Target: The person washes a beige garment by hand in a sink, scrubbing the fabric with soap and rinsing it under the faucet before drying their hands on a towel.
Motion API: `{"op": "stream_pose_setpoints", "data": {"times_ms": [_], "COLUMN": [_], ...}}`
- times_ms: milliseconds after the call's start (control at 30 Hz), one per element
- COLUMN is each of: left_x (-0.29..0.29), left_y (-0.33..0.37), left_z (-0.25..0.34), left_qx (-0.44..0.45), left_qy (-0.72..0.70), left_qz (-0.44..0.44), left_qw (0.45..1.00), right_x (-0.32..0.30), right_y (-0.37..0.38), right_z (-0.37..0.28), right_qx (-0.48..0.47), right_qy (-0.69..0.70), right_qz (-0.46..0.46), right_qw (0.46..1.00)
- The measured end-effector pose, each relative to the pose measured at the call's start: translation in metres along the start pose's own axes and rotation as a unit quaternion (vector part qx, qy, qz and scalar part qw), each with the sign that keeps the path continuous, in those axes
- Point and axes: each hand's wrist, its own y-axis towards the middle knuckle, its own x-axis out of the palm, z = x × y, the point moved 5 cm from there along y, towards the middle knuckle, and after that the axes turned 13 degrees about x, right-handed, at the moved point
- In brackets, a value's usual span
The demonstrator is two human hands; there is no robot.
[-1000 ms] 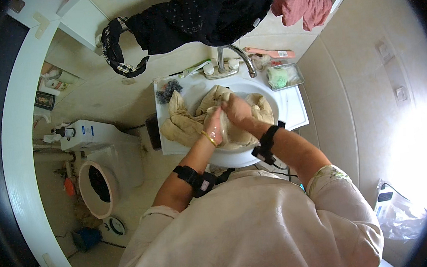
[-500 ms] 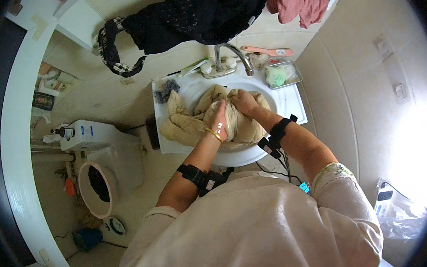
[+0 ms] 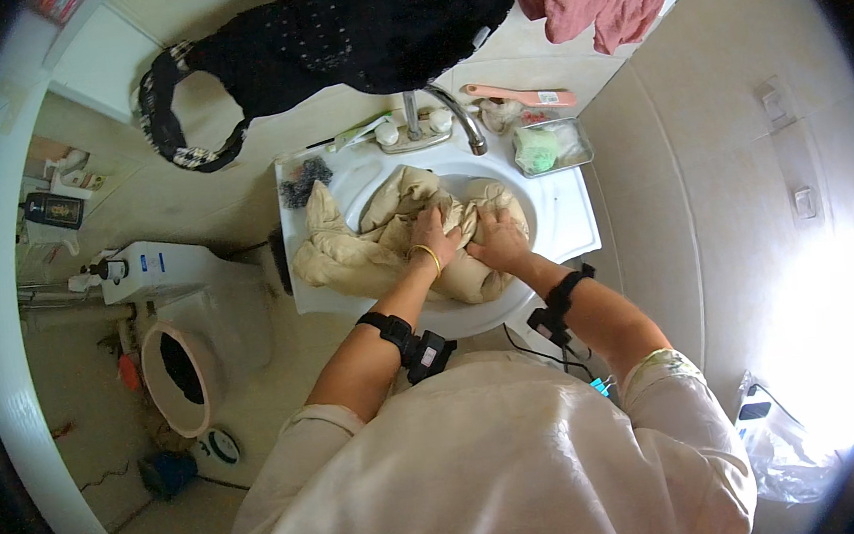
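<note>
A white sink in a tiled bathroom lies beneath both hands, its curved faucet beyond them. Ahead of the hands hang a black garment and a pink cloth; a metal soap dish sits beyond the right hand. Well to the left of the left hand stands a pale pink basin. The wet-looking beige fabric lies bunched in the sink under both hands, spreading leftward past the left one. The hands rest on it side by side, slightly apart; whether the fingers pinch its folds, I cannot tell.
</note>
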Motion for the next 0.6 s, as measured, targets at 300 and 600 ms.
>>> {"op": "stream_pose_setpoints", "data": {"times_ms": [300, 600], "left_x": [0.021, 0.046], "left_y": [0.036, 0.045], "left_z": [-0.04, -0.074], "left_qx": [-0.108, -0.263], "left_qy": [0.099, -0.026], "left_qz": [-0.137, -0.268], "left_qw": [0.98, 0.927], "right_x": [0.027, 0.043], "right_y": [0.062, 0.094], "right_z": [-0.009, -0.022], "right_qx": [-0.022, -0.18], "right_qy": [-0.028, -0.04], "right_qz": [-0.099, -0.125], "right_qw": [0.994, 0.975]}}
